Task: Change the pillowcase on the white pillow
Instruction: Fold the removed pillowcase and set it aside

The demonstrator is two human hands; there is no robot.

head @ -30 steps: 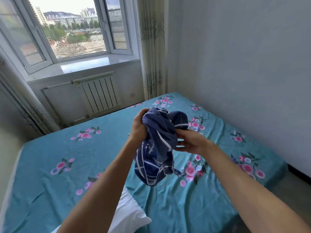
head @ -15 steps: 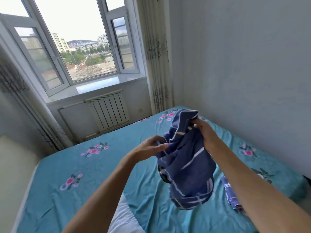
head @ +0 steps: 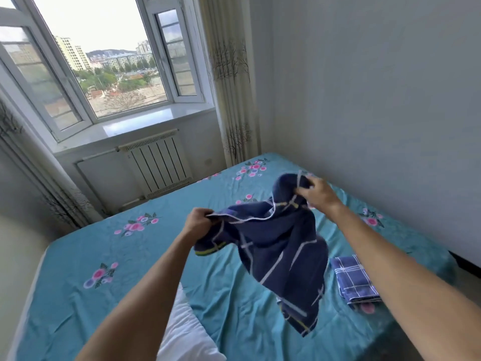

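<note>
Bed (head: 145,259) fills most of the view, covered in a teal sheet printed with pink flower clusters, lightly wrinkled. Grey plain wall (head: 377,100) on the right, running to the far corner. Far left: bay window (head: 109,74) with white frames, white sill, city blocks and trees outside. White ribbed radiator (head: 158,165) under the sill. Cream curtain (head: 234,82) with a dark branch print hangs in the far corner; a second one at the left edge.

Both hands up over the bed, well apart, each clamped on the navy pillowcase (head: 276,254). Left hand (head: 199,222) pinches the white-piped edge at the left; right hand (head: 318,194) grips a bunched top corner, farther and higher. Cloth is soft, dark blue with thin white grid lines and a short yellow-green stripe, hanging slack and crumpled in the air between the hands, lower end drooping toward the near right.

White pillow (head: 184,332), bare, puffy, lies on the bed at the near edge beneath the left forearm. Folded blue plaid cloth (head: 354,280), flat rectangle, on the sheet at the right, beside the right forearm.
</note>
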